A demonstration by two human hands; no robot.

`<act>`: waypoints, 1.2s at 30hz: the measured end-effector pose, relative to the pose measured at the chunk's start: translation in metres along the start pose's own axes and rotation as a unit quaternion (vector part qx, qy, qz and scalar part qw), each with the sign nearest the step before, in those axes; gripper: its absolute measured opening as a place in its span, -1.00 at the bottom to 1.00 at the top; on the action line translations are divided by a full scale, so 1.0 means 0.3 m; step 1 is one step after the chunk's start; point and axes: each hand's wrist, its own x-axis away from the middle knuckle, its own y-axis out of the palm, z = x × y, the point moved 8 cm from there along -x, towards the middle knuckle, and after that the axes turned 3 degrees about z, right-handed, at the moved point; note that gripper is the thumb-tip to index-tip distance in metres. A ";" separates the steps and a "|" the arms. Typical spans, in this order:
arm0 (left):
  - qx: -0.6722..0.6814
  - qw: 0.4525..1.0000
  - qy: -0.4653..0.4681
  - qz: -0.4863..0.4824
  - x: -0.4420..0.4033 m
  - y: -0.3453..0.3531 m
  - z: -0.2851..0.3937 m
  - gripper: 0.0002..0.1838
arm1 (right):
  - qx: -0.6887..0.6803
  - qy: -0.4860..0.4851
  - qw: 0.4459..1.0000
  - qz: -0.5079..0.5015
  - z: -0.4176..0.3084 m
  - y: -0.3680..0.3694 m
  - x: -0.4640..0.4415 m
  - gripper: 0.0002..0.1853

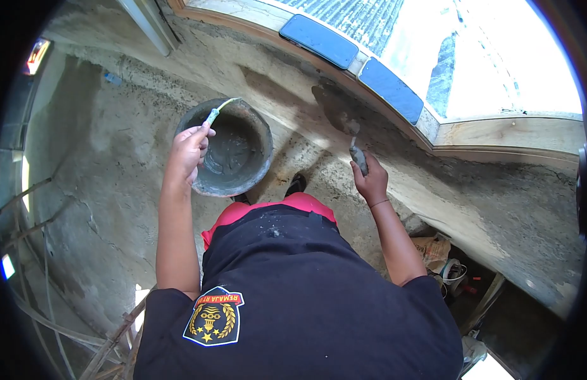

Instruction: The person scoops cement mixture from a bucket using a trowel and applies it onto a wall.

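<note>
My left hand (191, 149) is closed over the near side of a round bucket (268, 152), gripping a thin pale-green stick-like tool (213, 116) with a narrow, light, curved end. What kind of tool it is I cannot make out. Wet grey mortar (230, 149) lies inside the bucket, which stands on the floor. My right hand (372, 178) is wrapped around the grey, mortar-caked handle of a trowel (358, 159). Its shank points to the wall below the window, where a dark patch (334, 107) shows; the blade is hard to tell from it.
Two flat blue rectangular panels (319, 40) lie along the wooden window frame (496, 135). The rough cement wall (483, 202) runs along the right. A sack (430, 252) and a small white bucket (455, 272) stand at lower right. Bamboo poles (113, 342) are at lower left.
</note>
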 end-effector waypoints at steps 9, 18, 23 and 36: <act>0.005 1.000 0.003 -0.011 0.012 -0.009 -0.025 -0.74 | 0.046 -0.021 0.996 0.074 -0.016 -0.029 -0.044 -0.58; 0.010 1.000 -0.001 -0.006 0.027 -0.027 -0.046 -0.73 | 0.005 -0.024 0.999 0.047 -0.064 -0.096 -0.001 -0.60; 0.006 1.000 0.006 -0.009 0.024 -0.031 -0.059 -0.73 | 0.043 -0.011 0.996 0.079 -0.019 -0.072 -0.016 -0.60; 0.012 1.000 0.004 -0.001 0.054 -0.050 -0.049 -0.74 | 0.073 -0.002 0.995 0.062 0.022 -0.071 -0.012 -0.59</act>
